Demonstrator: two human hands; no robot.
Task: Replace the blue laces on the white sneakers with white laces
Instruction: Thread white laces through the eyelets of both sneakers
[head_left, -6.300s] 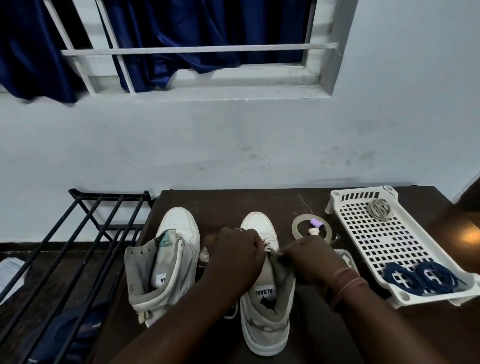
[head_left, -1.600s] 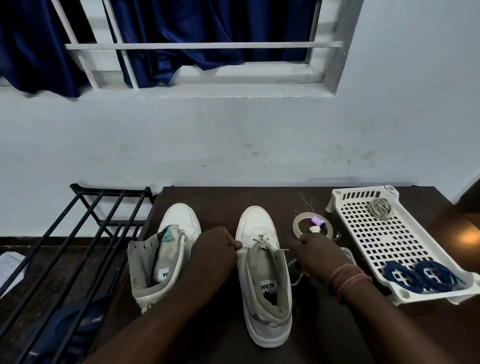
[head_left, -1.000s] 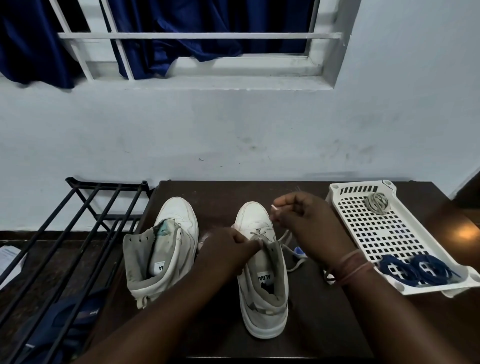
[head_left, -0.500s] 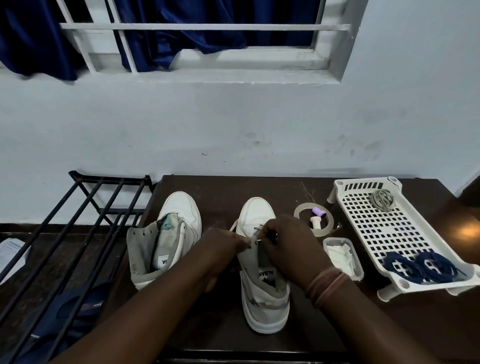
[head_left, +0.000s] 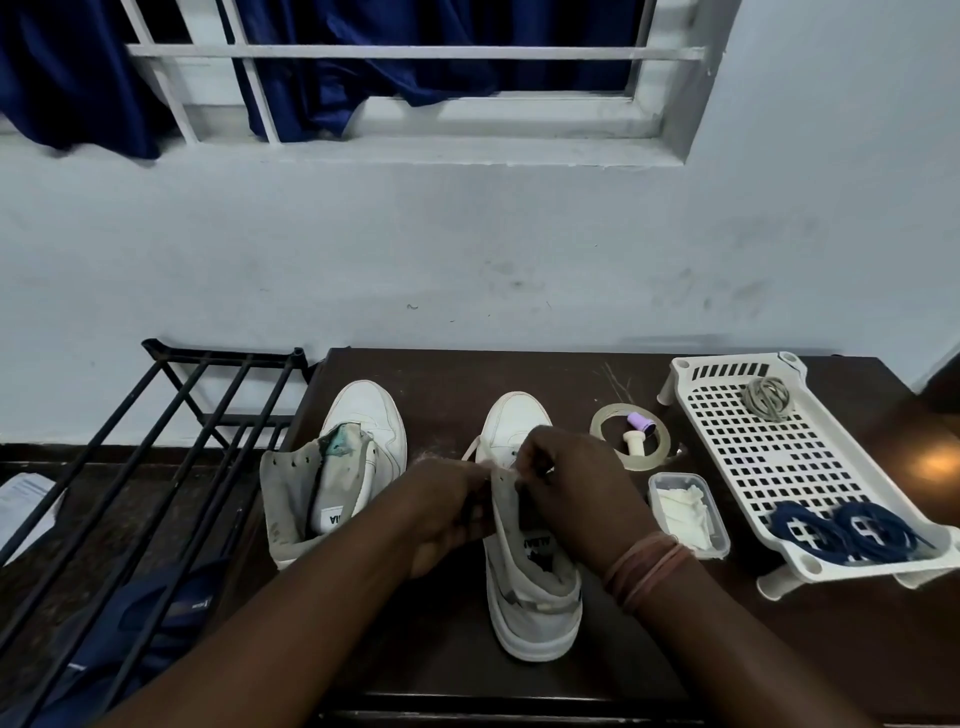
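Note:
Two white high-top sneakers stand on the dark table (head_left: 447, 374), toes away from me. The left sneaker (head_left: 337, 467) has no lace and its tongue is pulled open. Over the right sneaker (head_left: 524, 571) both hands meet at the eyelets. My left hand (head_left: 447, 509) pinches the left eyelet flap. My right hand (head_left: 571, 493) pinches the white lace (head_left: 471, 448), a short loop of which shows at the left of the toe. Two coiled blue laces (head_left: 847, 535) lie in the near corner of the white perforated tray (head_left: 769, 457).
A tape ring (head_left: 630, 439) with a small purple and white spool inside lies right of the toe. A clear lidded box (head_left: 685, 512) with white contents sits beside my right wrist. A grey coil (head_left: 766, 397) rests in the tray's far end. A black metal rack (head_left: 156, 467) stands left of the table.
My right hand, raised with the lace end a second ago, has come back down to the eyelets. Both hands now work close together on the right sneaker.

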